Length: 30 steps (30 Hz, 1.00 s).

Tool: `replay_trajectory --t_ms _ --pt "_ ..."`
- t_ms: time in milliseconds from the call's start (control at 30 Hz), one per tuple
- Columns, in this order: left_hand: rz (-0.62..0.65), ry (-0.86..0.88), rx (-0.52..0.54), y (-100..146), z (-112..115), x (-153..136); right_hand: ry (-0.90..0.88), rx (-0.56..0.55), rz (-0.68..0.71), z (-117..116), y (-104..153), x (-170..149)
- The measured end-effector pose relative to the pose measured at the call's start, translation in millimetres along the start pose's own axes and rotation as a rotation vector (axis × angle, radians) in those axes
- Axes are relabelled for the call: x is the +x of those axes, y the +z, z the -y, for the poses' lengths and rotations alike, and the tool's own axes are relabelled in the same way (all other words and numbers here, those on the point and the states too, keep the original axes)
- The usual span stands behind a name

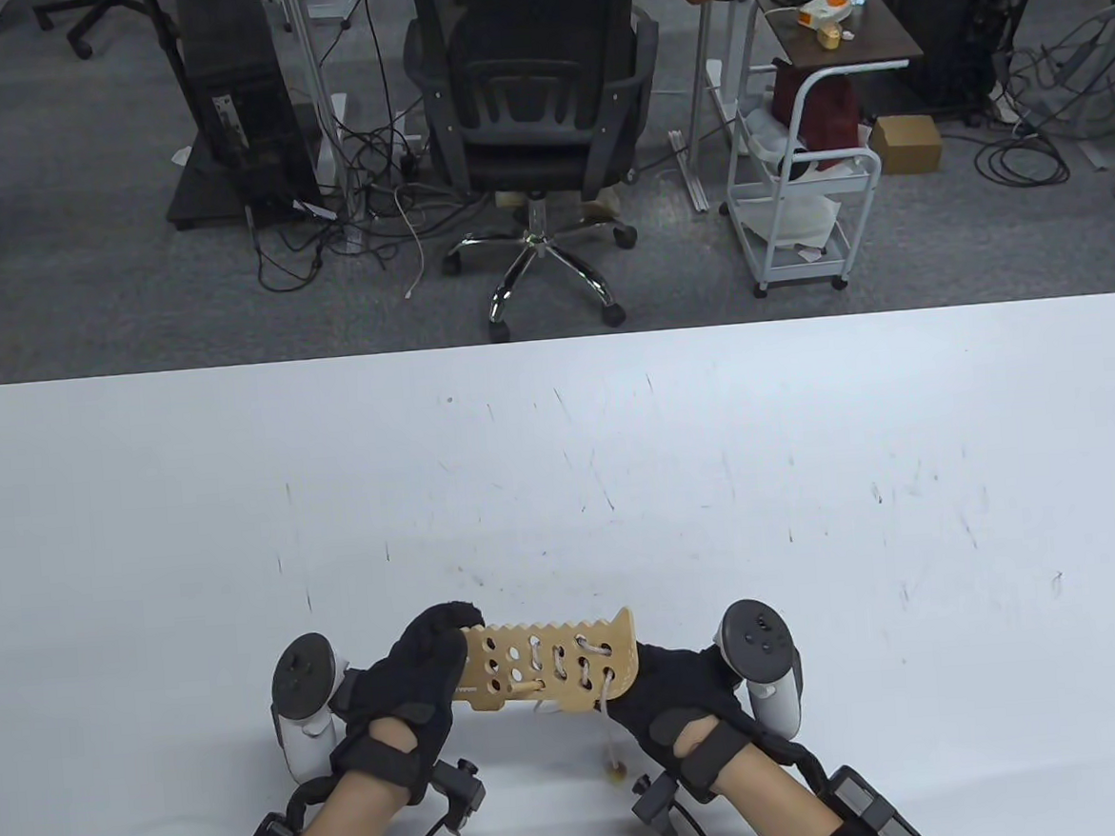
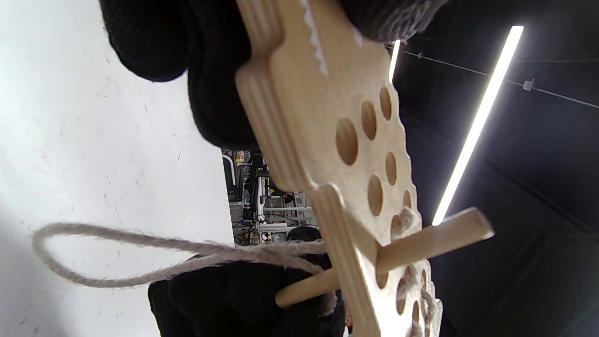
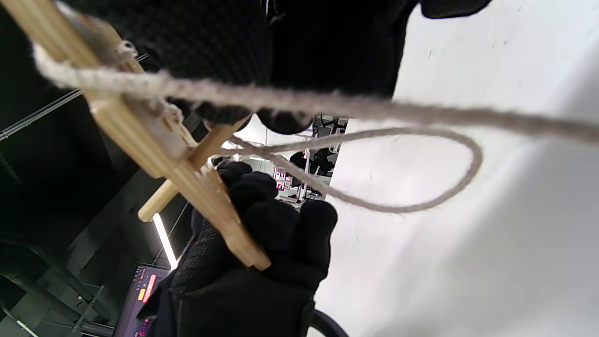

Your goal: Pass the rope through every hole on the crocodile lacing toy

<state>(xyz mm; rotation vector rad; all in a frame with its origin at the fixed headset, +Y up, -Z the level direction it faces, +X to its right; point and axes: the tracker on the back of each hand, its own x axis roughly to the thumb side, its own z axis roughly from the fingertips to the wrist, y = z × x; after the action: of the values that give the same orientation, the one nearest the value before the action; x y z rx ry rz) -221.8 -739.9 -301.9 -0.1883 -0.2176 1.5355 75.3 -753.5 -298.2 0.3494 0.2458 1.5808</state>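
While both gloved hands hold the pale wooden crocodile lacing board (image 1: 546, 667) up off the white desk (image 1: 560, 456), the left hand (image 1: 414, 686) grips its unlaced end, the right hand (image 1: 677, 691) its laced end, steadying it so the wooden needle (image 2: 388, 255) carrying the beige rope (image 3: 374, 196) passes through a hole.

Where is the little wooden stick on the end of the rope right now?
The wooden stick is poking halfway through a hole in the crocodile board, which the left hand and right hand hold up between them.
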Motion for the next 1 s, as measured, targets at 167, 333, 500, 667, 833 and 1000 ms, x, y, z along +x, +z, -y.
replay_trajectory --t_ms 167,333,500,667,833,1000 --pt "0.005 -0.025 -0.002 -0.3 1.7 0.5 -0.167 0.031 -0.039 -4.7 -0.3 -5.1" --pt "0.014 -0.048 0.0 -0.8 2.0 0.6 -0.229 0.053 -0.052 -7.0 -0.7 -8.0" --pt "0.075 -0.146 0.01 -1.1 2.0 6.2 -0.308 0.079 -0.067 -9.5 -0.5 -9.6" --pt "0.13 -0.253 0.02 -1.8 2.0 10.4 -0.382 0.103 -0.074 -10.6 -0.5 -9.4" --pt "0.177 -0.372 0.037 -0.8 3.1 15.4 -0.408 0.12 -0.069 -10.4 -0.6 -9.1" --pt "0.213 -0.371 0.042 1.1 3.0 17.5 -0.405 0.127 -0.059 -10.9 -0.6 -6.7"
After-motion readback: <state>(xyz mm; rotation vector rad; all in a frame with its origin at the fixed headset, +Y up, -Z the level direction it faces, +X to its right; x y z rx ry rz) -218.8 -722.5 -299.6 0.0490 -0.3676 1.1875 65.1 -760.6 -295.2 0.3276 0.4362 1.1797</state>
